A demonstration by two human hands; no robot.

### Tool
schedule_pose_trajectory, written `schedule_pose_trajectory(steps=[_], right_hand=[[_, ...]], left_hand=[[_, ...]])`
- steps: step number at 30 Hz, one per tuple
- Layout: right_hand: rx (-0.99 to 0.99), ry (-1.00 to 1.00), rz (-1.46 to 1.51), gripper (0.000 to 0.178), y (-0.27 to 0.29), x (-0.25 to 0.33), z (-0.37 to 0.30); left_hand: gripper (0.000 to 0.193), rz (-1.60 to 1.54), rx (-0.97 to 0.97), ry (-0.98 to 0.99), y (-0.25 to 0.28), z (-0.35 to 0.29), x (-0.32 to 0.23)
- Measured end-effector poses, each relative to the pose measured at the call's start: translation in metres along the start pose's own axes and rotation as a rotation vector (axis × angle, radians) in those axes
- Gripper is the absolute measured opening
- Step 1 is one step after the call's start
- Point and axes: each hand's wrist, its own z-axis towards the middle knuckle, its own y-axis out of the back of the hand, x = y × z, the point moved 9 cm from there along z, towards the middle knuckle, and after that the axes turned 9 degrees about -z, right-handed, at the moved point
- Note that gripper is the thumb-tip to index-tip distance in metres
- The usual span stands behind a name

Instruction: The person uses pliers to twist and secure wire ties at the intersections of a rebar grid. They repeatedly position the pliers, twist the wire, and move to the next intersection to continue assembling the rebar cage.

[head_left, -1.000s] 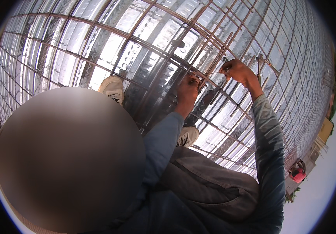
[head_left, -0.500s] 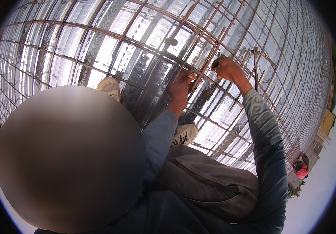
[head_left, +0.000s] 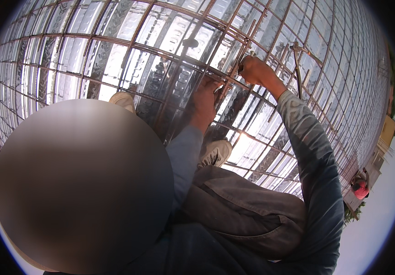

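Note:
A grid of rusty rebar (head_left: pixel 165 54) lies over shiny, ribbed metal decking (head_left: pixel 71 55). My left hand (head_left: pixel 203 103) reaches in at a bar crossing, its fingers bent and close together; whatever they pinch is too small to make out. Just right of it, my right hand (head_left: pixel 259 73) is closed in a fist-like grip beside a bundle of parallel bars (head_left: pixel 248 42). Its fingertips are turned away, so what they hold is hidden. A long-handled metal tool (head_left: pixel 297 68) with a rusty head rests on the mesh right of my right hand.
My shoes (head_left: pixel 216 153) stand within the mesh. A grey round piece (head_left: pixel 189 43) sits by a bar ahead. A large blurred round shape (head_left: pixel 80 183) covers the lower left. At far right, a person in a red top (head_left: pixel 360 188) is near the deck edge.
The view has shifted a little, so the mesh appears lower left to upper left of before. Both hands stay at the same crossing; my left fingers look slightly differently bent.

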Motion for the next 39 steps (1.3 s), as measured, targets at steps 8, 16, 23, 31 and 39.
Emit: schedule_pose_trajectory(steps=[8,16,23,31,39], right_hand=[[0.041,0.061,-0.015,0.023,0.001,0.003,-0.001],[-0.050,0.079,0.034,0.024,0.012,0.010,-0.012],[-0.018,0.193,-0.071,0.021,-0.001,0.008,0.007],[-0.087,0.137,-0.038,0.020,0.008,0.004,0.001],[-0.182,0.190,0.016,0.020,0.022,0.020,-0.011]], left_hand=[[0.020,-0.056,-0.058,-0.010,0.006,0.000,0.000],[0.024,0.059,-0.019,-0.071,-0.008,-0.009,-0.009],[0.020,0.530,-0.168,-0.458,-0.014,-0.027,-0.026],[0.031,1.264,-0.196,-0.790,-0.066,-0.066,-0.054],[0.013,1.415,0.005,-0.853,-0.078,-0.056,-0.059]])
